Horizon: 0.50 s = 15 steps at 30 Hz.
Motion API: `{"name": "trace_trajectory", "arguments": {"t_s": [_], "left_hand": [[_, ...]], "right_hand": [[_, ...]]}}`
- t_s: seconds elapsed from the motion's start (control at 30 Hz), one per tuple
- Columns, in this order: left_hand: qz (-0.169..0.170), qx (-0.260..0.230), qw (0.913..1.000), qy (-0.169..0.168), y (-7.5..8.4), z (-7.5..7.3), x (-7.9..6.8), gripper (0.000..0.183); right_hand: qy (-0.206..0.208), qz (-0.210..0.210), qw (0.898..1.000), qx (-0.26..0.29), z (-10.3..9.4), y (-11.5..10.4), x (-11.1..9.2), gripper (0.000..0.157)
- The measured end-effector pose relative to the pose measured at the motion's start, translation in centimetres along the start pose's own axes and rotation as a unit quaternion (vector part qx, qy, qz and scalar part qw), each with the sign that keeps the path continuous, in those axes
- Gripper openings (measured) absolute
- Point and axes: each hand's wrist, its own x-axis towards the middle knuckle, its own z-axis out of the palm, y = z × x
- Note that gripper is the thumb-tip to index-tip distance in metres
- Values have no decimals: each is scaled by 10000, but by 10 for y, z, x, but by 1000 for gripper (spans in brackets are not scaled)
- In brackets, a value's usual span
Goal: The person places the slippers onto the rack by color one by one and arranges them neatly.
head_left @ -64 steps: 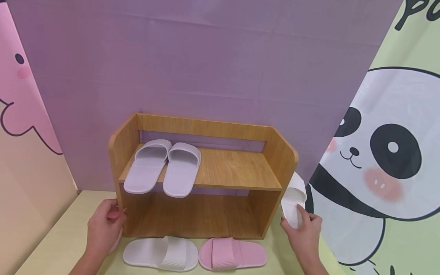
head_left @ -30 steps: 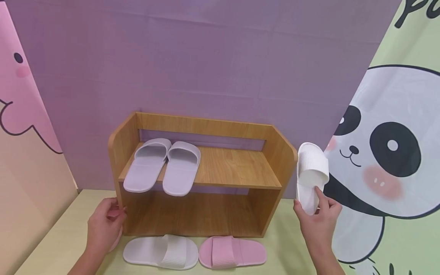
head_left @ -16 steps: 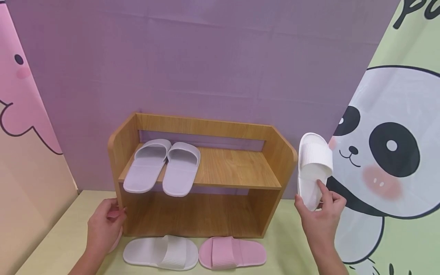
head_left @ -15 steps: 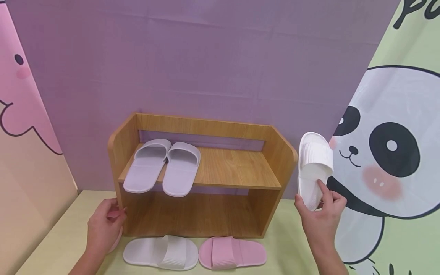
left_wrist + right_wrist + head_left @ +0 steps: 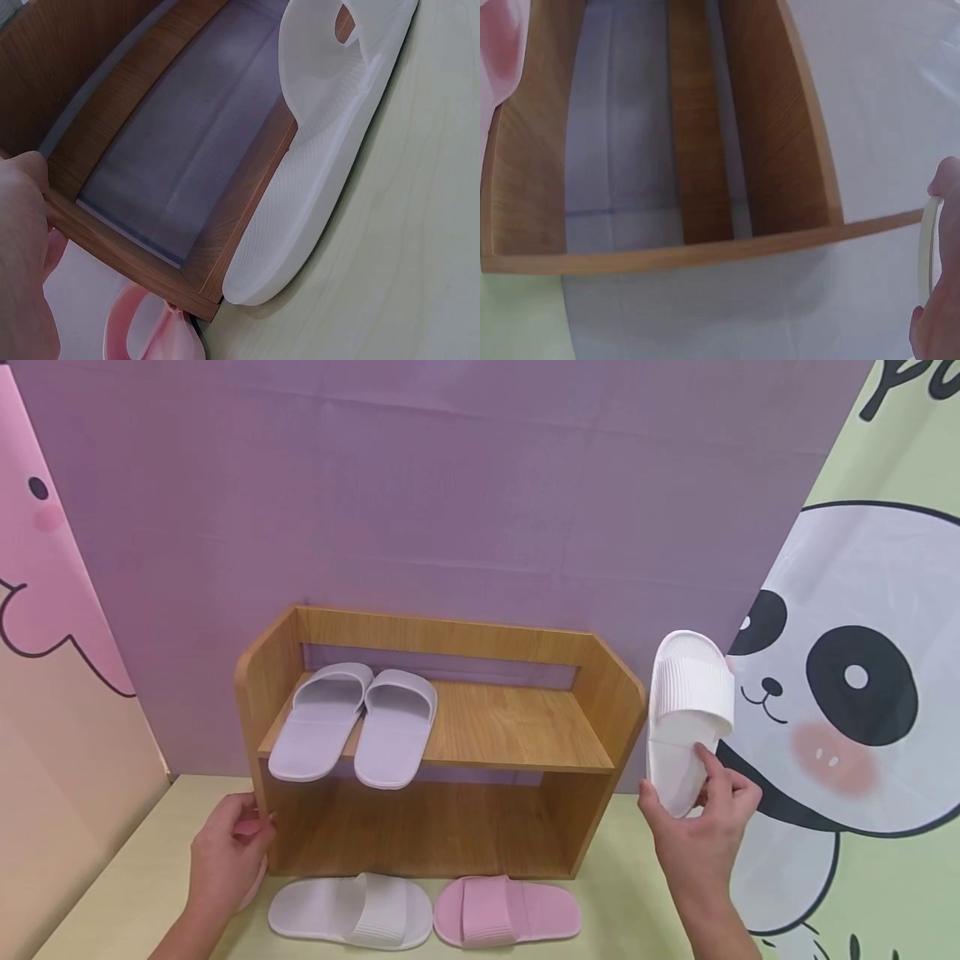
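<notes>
Right hand [image 5: 701, 843] pinches the white ribbed-strap slipper [image 5: 688, 693] near its heel, up beside the brown wooden shelf [image 5: 517, 727]. Heel-only pinch could let it tip. Left hand [image 5: 225, 860] is by the shelf's left panel; can't tell its grip.

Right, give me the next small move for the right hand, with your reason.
I'd probably ease the right hand leftward, bringing its white slipper over the right part of the upper shelf. It holds the slipper to the right of the rack, strap end uppermost, while the pale pair sits on the shelf's left part, leaving room beside it.
</notes>
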Motion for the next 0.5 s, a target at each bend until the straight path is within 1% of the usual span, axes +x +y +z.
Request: {"name": "trace_trajectory", "arguments": {"t_s": [0.23, 0.33, 0.5], "left_hand": [[-71, -24, 9999, -94, -1, 0, -1, 39], [-123, -28, 9998, -153, 0, 0, -1, 39], [-131, -31, 9998, -158, -1, 0, -1, 39]], "right_hand": [[-156, -411, 9990, 45, 0, -18, 0, 84], [-288, -439, 9986, 109, 3, -27, 0, 86], [-553, -391, 9975, 185, 9, -41, -1, 88]]}}
